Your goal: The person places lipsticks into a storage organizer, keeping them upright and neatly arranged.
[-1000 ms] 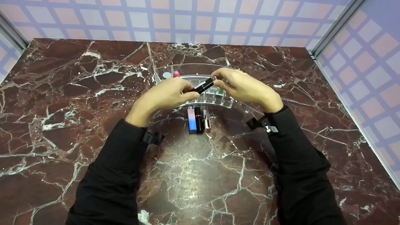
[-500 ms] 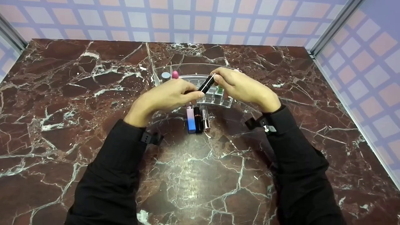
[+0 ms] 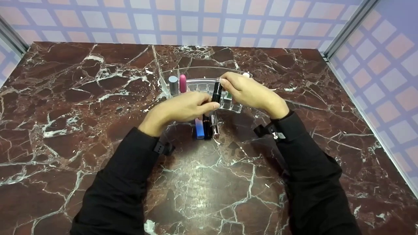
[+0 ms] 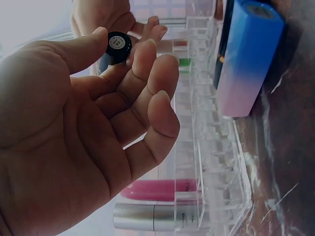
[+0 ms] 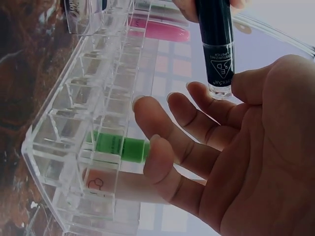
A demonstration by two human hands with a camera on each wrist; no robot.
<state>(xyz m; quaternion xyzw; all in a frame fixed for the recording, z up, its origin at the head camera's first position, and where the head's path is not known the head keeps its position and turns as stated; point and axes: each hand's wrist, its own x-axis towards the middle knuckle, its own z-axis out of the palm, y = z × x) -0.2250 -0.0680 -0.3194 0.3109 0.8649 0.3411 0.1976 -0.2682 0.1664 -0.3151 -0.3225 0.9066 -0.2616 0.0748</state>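
Observation:
A black lipstick (image 3: 217,92) spans both hands above the front of a clear compartmented organizer (image 3: 235,108), nearly upright in the head view. My left hand (image 3: 186,106) pinches its lower end between thumb and index finger; a round label shows on that end in the left wrist view. At the upper end, tipped with clear plastic, my right hand (image 3: 253,92) pinches with thumb and fingertips, its other fingers loosely bent. Before the organizer lie a pink-to-blue tube (image 3: 200,130), a black tube (image 3: 207,130) and a clear-and-metallic tube (image 3: 215,127), partly hidden by my left hand.
Inside the organizer stand a silver tube (image 3: 173,85) and a bright pink tube (image 3: 183,84) at the left. Toward the right are a green tube (image 5: 120,146) and a pale tube (image 5: 133,188). Patterned panels (image 3: 196,23) border the marble table (image 3: 98,195).
The black lipstick has turned from slanted to nearly upright. My left hand has moved right and toward me, uncovering more of the silver and pink tubes while covering part of the pink-to-blue one.

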